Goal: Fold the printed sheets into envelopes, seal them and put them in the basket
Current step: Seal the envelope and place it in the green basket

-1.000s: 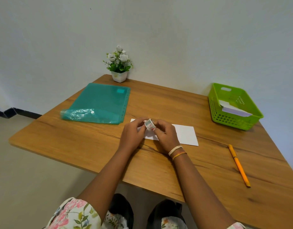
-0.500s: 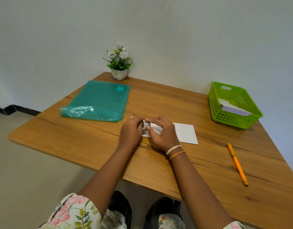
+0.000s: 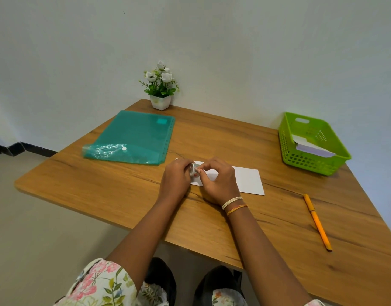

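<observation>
Since a second ago, both hands have drawn the tape roll (image 3: 194,170) lower, onto the envelope (image 3: 247,180) beneath them. Left hand (image 3: 175,176) grips the roll; right hand (image 3: 218,181) pinches at its edge. Tape looks light and sticky; the paper thin, best pinned flat. Basket (image 3: 342,152) lies far right.

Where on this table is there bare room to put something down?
Bare wood lies between the green folder and the basket, behind the white envelope. More lies at the near right, between the right forearm and the orange pen, and at the near left in front of the folder. It is crowded in the middle, where both hands hold a tape roll over the envelope.
</observation>
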{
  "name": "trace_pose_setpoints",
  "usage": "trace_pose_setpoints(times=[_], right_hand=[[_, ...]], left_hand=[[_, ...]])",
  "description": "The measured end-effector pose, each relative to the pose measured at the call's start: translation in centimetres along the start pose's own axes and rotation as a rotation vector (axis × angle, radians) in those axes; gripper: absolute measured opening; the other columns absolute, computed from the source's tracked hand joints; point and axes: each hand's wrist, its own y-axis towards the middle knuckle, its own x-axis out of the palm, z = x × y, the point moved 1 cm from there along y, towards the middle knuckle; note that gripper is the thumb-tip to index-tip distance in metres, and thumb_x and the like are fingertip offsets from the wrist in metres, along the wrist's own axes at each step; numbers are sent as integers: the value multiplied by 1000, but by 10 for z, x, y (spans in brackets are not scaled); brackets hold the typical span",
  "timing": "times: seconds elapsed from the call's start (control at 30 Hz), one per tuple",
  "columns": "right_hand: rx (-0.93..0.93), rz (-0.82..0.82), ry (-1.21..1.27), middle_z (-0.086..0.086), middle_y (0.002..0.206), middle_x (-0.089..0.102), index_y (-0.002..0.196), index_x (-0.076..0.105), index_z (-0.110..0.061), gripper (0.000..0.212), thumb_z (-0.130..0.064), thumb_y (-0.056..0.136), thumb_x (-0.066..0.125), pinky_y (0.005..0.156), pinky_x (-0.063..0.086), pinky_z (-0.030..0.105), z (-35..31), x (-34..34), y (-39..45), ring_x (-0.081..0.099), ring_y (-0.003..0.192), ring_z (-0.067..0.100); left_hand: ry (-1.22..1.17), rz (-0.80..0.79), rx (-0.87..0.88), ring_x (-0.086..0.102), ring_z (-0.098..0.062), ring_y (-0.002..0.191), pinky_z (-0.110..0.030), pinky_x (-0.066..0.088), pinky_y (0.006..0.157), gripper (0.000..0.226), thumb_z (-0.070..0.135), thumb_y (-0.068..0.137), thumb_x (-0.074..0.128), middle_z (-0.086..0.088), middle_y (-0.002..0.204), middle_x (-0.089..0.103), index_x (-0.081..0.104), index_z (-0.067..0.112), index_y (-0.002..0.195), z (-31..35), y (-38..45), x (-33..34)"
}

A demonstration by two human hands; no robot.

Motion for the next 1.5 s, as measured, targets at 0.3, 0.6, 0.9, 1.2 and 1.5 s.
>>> trace_pose_setpoints(times=[0.3, 0.6, 0.9, 1.2, 1.5], right_hand=[[307, 21, 275, -1, 79, 72, 77, 74, -11, 4, -9, 79, 72, 72, 54, 22, 4, -4, -1, 67, 74, 9], [688, 218, 761, 10, 73, 71, 84, 73, -5, 6, 0, 81, 71, 59, 57, 24, 8, -21, 3, 66, 63, 15], [776, 269, 901, 8, 67, 70, 89, 67, -6, 15, 6, 80, 69, 54, 57, 24, 10, -25, 9, 65, 57, 15], [805, 316, 954, 14, 75, 66, 91, 66, 1, 8, 6, 85, 63, 58, 58, 25, 17, -31, 11, 63, 57, 14], [922, 485, 932, 13, 70, 71, 87, 63, 0, 12, -4, 81, 73, 52, 56, 22, 20, -50, 5, 70, 60, 17]], left_hand=[[-9, 49, -112, 58, -17, 79, -33, 50, 67, 21, 9, 92, 51, -8, 91, 69, 71, 6, 98, 0, 2, -1], [-14, 121, -234, 60, -19, 79, -31, 49, 64, 24, 25, 88, 57, -2, 87, 70, 73, 18, 104, -1, 14, 1], [322, -26, -259, 58, -20, 73, -34, 52, 66, 25, 32, 85, 56, -2, 74, 64, 71, 12, 83, 12, 68, 15], [258, 120, -22, 56, -21, 96, -37, 45, 82, 34, 34, 94, 52, -3, 100, 65, 62, 14, 119, 27, 50, 22], [-595, -220, -168, 67, -11, 83, -14, 50, 65, 10, 25, 92, 64, 2, 86, 72, 71, 20, 97, 69, 24, 48]])
